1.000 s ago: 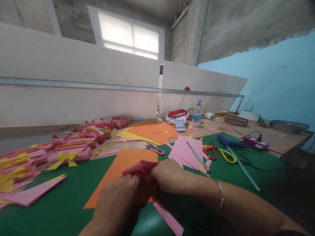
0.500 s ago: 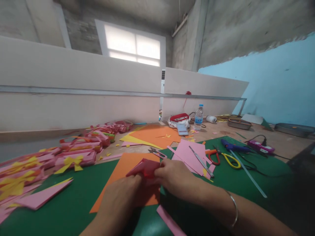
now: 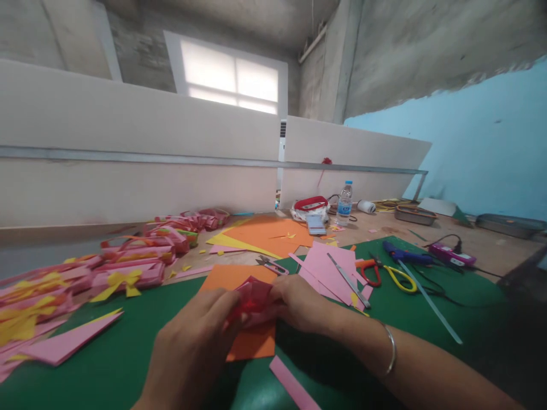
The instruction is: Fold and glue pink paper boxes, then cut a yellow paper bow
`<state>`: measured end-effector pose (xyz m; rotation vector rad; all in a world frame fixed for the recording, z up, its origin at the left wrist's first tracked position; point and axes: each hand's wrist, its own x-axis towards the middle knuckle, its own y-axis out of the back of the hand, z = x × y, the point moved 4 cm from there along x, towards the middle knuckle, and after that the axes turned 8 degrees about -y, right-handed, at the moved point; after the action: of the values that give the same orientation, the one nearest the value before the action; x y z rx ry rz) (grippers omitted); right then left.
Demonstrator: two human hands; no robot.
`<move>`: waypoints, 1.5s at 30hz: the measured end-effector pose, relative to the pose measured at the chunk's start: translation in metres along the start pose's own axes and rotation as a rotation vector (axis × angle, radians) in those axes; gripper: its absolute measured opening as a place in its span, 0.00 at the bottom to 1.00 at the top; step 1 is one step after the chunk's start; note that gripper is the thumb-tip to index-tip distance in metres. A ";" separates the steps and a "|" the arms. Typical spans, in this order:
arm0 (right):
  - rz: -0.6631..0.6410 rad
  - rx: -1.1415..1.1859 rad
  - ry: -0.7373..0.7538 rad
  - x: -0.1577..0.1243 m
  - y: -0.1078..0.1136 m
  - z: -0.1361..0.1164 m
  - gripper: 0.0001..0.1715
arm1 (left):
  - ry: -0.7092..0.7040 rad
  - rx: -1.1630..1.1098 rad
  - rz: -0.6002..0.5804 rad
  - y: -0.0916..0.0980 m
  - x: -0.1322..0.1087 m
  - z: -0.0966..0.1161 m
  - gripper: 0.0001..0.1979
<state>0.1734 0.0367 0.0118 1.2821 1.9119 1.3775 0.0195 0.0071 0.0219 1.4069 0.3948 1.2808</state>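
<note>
"Where's the folded pink paper [image 3: 255, 297]?"

"In the middle, just above the orange sheet [image 3: 253, 345]. Two hands have it."

"What's the left hand [image 3: 194, 336] doing?"

"It's pinching the left side, with its thumb near the front."

"And the right hand [image 3: 301, 302]?"

"It's squeezing the right side. I can't see all its fingertips. There's a shiny bracelet [image 3: 392, 348] on that arm."

"What's close by?"

"A pink strip [image 3: 293, 383] is on the green mat [image 3: 342, 370], nearer to us. Little snips [image 3: 273, 265] lie just past the hands. On the right, metal tweezers [image 3: 347, 277] lie on some pink sheets [image 3: 321, 263]."

"And farther out?"

"A blue glue gun [image 3: 405, 254] is over on the right. On the left there's a heap of pink bundles [image 3: 147, 272], some with yellow bows [image 3: 122, 280]. A water bottle [image 3: 344, 206] stands at the back."
</note>
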 end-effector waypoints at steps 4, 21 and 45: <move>0.035 0.005 0.032 0.000 -0.001 0.002 0.06 | 0.148 -0.132 0.000 0.002 0.013 -0.022 0.36; 0.092 0.048 0.055 -0.002 0.000 0.007 0.10 | 0.122 -0.600 -0.295 -0.017 0.020 -0.036 0.12; 0.122 0.062 0.065 0.002 -0.003 0.009 0.10 | 0.192 -0.814 -0.373 -0.013 0.021 -0.039 0.20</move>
<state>0.1786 0.0426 0.0059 1.4208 1.9618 1.4472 -0.0002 0.0478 0.0114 0.4975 0.2052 1.0806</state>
